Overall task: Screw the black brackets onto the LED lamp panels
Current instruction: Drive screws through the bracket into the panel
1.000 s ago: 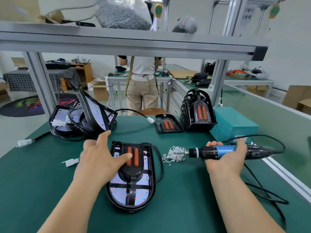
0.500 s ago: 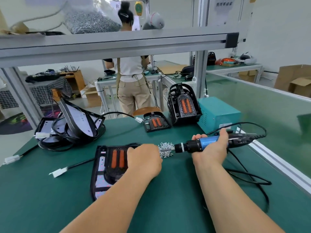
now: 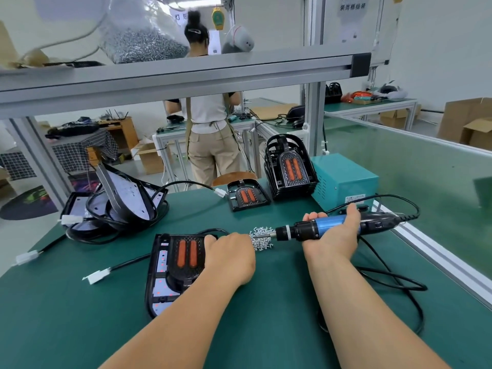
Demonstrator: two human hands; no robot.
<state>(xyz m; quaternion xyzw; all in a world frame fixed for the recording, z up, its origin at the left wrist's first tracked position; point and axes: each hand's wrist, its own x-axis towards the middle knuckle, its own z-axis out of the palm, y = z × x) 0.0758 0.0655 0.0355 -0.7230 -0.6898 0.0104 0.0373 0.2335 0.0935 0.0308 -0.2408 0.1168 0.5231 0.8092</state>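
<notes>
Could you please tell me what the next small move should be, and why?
Probably carry one screw on the bit from the pile of small silver screws to the black bracket with orange strips: the right hand grips the blue-and-black electric screwdriver, its tip sits in the pile, and the left hand rests on the bracket.

Assembly workshop: green-topped bench point(image 3: 80, 328), white walls point(image 3: 439, 49)
An aluminium shelf beam point(image 3: 186, 75) crosses overhead on a grey upright point(image 3: 315, 115), and a green partition point(image 3: 426, 177) borders the right side. Behind, a person point(image 3: 210, 134) stands facing away at another table point(image 3: 170, 135); cardboard boxes point(image 3: 468, 121) sit by the wall, and a checked cloth point(image 3: 77, 147) is on the left
</notes>
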